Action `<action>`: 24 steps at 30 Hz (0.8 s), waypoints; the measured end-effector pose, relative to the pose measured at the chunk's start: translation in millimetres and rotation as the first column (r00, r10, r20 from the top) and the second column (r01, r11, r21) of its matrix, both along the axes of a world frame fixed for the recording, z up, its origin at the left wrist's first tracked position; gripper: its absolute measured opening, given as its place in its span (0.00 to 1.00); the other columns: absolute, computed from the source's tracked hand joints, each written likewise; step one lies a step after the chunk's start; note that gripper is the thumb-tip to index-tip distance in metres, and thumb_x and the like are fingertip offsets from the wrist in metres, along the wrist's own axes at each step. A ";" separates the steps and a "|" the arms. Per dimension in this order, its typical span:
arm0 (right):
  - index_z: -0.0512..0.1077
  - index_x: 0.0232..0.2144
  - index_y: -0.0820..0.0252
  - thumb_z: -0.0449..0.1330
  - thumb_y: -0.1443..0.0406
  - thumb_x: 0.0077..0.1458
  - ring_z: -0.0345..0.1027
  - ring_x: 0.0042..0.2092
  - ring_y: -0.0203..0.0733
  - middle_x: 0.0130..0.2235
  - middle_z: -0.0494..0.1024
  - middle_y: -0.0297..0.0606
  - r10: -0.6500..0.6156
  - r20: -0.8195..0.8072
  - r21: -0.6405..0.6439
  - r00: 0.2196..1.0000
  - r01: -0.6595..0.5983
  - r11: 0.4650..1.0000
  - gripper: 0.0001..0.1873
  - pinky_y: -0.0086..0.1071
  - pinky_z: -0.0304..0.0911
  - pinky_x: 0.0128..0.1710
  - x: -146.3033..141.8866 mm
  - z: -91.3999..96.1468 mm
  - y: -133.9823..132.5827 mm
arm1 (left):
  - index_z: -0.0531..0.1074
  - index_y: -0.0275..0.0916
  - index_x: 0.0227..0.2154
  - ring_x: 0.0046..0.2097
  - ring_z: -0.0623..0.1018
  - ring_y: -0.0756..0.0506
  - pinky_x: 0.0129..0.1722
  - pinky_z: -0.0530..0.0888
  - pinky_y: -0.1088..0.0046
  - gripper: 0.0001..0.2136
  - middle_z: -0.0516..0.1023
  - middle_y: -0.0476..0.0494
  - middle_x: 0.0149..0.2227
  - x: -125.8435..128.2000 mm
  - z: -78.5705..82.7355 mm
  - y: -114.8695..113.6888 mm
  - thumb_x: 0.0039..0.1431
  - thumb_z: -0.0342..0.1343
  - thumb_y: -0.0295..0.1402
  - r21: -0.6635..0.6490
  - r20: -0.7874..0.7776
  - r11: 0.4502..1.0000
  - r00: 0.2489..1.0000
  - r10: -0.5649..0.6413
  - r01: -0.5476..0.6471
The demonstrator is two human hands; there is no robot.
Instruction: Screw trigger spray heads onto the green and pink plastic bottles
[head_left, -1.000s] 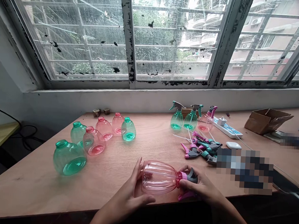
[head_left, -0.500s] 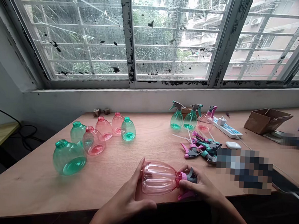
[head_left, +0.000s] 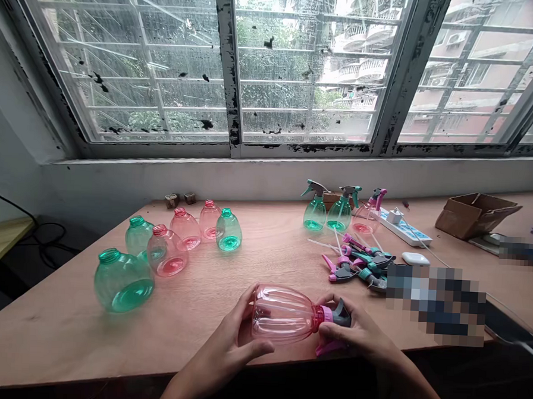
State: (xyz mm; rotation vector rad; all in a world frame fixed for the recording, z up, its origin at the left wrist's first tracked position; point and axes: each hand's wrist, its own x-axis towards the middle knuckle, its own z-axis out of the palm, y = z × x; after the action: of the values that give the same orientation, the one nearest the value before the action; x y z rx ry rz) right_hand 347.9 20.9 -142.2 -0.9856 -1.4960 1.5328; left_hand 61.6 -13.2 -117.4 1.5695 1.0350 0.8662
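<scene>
A clear pink spray bottle (head_left: 282, 316) lies on its side in the air just above the table's front edge, its base to the left. My left hand (head_left: 239, 332) is cupped round the base, thumb on the near side and fingers partly hidden behind it. My right hand (head_left: 353, 329) grips the neck at the pink collar and the grey and pink trigger head (head_left: 341, 313); the pink trigger points down toward me. Beyond my right hand lies a pile of loose trigger heads (head_left: 361, 261), pink, green and grey, with white dip tubes.
Several open green and pink bottles (head_left: 123, 281) stand at the left. Three bottles with trigger heads (head_left: 315, 211) stand at the back, near a white power strip (head_left: 405, 227). A white mouse (head_left: 416, 258) and an open cardboard box (head_left: 475, 216) are at the right.
The bottle has shifted very slightly left and up. My left thumb has moved in closer to the bottle's base; my right hand keeps its grip on the neck.
</scene>
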 end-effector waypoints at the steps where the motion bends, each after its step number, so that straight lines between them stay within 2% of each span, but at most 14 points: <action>1: 0.71 0.40 0.59 0.72 0.55 0.50 0.71 0.32 0.39 0.30 0.78 0.32 -0.003 0.002 0.006 1.000 0.003 1.000 0.21 0.31 0.69 0.33 -0.1 0.4 0.0 | 0.46 0.42 0.70 0.63 0.67 0.35 0.65 0.62 0.57 0.44 0.64 0.36 0.64 -0.1 -1.6 1.0 0.56 0.67 0.41 -0.003 0.023 1.000 1.000 -0.008 0.008; 5: 0.71 0.40 0.59 0.72 0.56 0.50 0.71 0.32 0.39 0.31 0.77 0.31 0.004 -0.010 -0.008 1.000 -0.004 1.000 0.21 0.32 0.70 0.34 -1.9 1.2 -0.4 | 0.49 0.44 0.68 0.62 0.69 0.35 0.64 0.63 0.56 0.43 0.67 0.36 0.61 -0.2 -5.5 3.8 0.56 0.67 0.43 -0.005 0.084 1.000 0.996 -0.017 0.018; 13: 0.71 0.40 0.58 0.73 0.56 0.48 0.72 0.34 0.40 0.33 0.76 0.32 0.004 0.004 -0.020 1.000 -0.004 1.000 0.22 0.33 0.72 0.35 -1.8 0.7 -1.2 | 0.53 0.45 0.66 0.59 0.71 0.35 0.63 0.65 0.54 0.40 0.70 0.38 0.57 0.2 -2.3 2.4 0.56 0.68 0.42 0.013 0.077 1.000 0.997 -0.008 0.007; 24: 0.71 0.39 0.59 0.73 0.57 0.49 0.71 0.34 0.40 0.32 0.76 0.32 0.010 -0.001 -0.014 1.000 -0.010 1.000 0.21 0.33 0.72 0.35 -1.1 1.3 -1.2 | 0.56 0.46 0.64 0.58 0.71 0.38 0.63 0.64 0.56 0.37 0.69 0.40 0.58 1.8 0.5 3.0 0.55 0.69 0.41 0.015 0.109 1.000 0.994 -0.019 0.018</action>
State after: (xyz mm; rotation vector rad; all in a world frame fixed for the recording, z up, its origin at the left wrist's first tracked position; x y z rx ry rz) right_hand 346.8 19.7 -140.9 -0.9864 -1.4938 1.5522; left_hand 63.4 -10.3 -116.8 1.5236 0.9371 0.9373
